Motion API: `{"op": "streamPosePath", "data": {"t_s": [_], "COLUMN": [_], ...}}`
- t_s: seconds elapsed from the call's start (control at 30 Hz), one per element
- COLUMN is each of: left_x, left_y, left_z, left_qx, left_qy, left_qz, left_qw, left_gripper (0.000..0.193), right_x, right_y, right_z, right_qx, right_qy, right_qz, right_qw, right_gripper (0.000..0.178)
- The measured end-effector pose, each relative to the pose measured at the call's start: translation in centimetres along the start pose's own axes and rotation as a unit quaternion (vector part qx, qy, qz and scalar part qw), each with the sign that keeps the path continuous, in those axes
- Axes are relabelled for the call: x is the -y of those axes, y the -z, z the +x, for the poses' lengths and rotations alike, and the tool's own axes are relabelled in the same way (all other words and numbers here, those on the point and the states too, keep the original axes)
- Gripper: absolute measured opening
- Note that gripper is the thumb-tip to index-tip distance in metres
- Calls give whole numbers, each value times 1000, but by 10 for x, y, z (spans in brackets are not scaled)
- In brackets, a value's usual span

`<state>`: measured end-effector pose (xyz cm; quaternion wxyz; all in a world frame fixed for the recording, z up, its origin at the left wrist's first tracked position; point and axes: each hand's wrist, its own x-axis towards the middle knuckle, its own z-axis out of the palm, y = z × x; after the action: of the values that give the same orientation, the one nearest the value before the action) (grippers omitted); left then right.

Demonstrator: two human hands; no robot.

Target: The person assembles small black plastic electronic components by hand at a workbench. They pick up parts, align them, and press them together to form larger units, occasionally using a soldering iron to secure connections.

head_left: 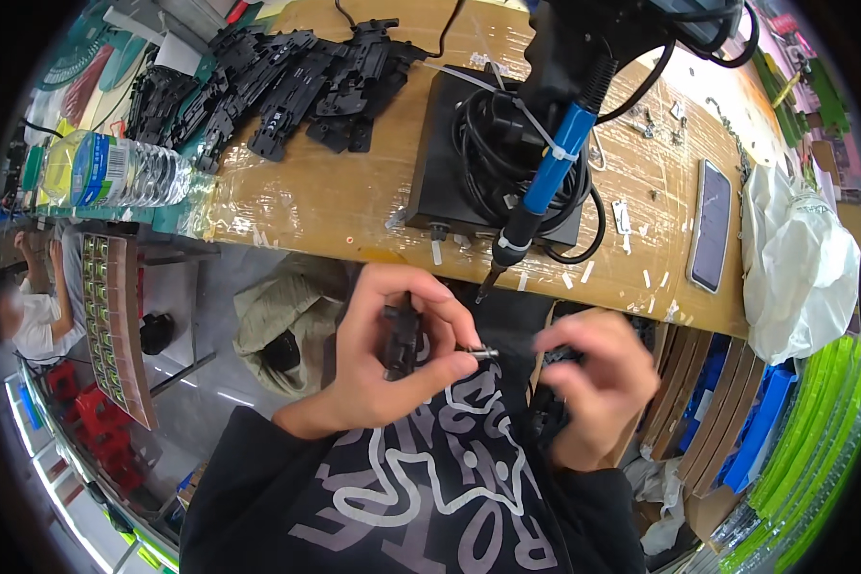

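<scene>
My left hand (392, 359) is closed around a small black plastic part (402, 337) in front of my chest. Between its thumb and index finger sticks out a small shiny metal pin-like piece (481, 354). To its right, my right hand (601, 378) is raised with curled fingers, apart from the left. Motion smears its fingertips, so whether they pinch anything cannot be made out. Just beyond both hands, a blue and black electric screwdriver (551, 177) hangs tilted with its bit pointing down past the table edge.
Black plastic parts (292, 91) lie heaped at the far left of the table (306, 206), near a water bottle (124, 170). A black box (440, 143) bears coiled cable. Rightward are a phone (710, 225) and a white plastic bag (794, 268). Another person (48, 306) sits at far left.
</scene>
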<state>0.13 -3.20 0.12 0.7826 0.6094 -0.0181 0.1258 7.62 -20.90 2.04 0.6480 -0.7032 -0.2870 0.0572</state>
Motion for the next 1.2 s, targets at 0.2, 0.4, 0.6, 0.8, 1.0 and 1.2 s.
{"op": "streamPosePath", "data": {"t_s": [0.2, 0.4, 0.6, 0.8, 1.0, 1.2], "left_x": [3, 14, 13, 6, 7, -10], "left_y": [-10, -17, -27, -26, -24, -21], "left_z": [-2, -5, -9, -10, -10, -9], "left_qx": [34, 26, -105, -184, -138, -57], "left_qy": [49, -55, -159, -221, -251, 9], "left_qz": [-15, -44, -225, -286, -332, -300], "left_qw": [998, 997, 956, 914, 899, 952], "left_gripper": [44, 41, 35, 42, 46, 44], "right_x": [-8, -12, -21, -30, -31, -27], "right_y": [-18, -26, -26, -35, -43, -33], "right_z": [-11, -16, -26, -36, -40, -36], "right_qx": [48, 11, -91, -28, -14, -44], "right_qy": [-4, 20, -9, -100, -176, -139], "right_qz": [71, 114, 242, 349, 399, 349], "right_qw": [996, 993, 966, 931, 900, 926], "right_gripper": [22, 21, 17, 17, 15, 13]}}
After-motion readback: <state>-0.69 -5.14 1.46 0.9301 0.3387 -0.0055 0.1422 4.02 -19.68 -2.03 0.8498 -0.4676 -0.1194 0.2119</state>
